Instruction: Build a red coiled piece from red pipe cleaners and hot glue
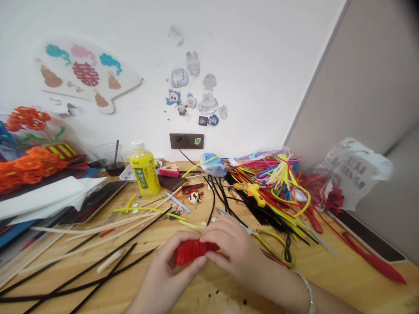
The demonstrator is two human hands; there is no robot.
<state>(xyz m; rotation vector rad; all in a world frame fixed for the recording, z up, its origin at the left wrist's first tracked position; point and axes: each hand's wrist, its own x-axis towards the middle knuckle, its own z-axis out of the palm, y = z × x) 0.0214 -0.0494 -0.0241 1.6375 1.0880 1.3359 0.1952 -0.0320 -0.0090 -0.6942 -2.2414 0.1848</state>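
Observation:
A coil of red pipe cleaner [190,252], wound in close rings, is held between both hands above the table's front part. My left hand [170,270] wraps its fingers and thumb around the coil's left end. My right hand [234,248] pinches the narrower right end, its fingertips over the top and partly hiding it. Just beyond the right hand lie yellow-handled scissors [273,244], their blades partly covered by the hand. Black pipe cleaners [108,274] lie crossed to the left of my left hand.
A yellow drink bottle [144,170] stands at the back left, near a plastic cup [113,160] with a straw. A yellow glue gun [253,192] lies by a heap of coloured pipe cleaners [278,174]. Orange flowers [32,168] and white paper [49,196] lie left.

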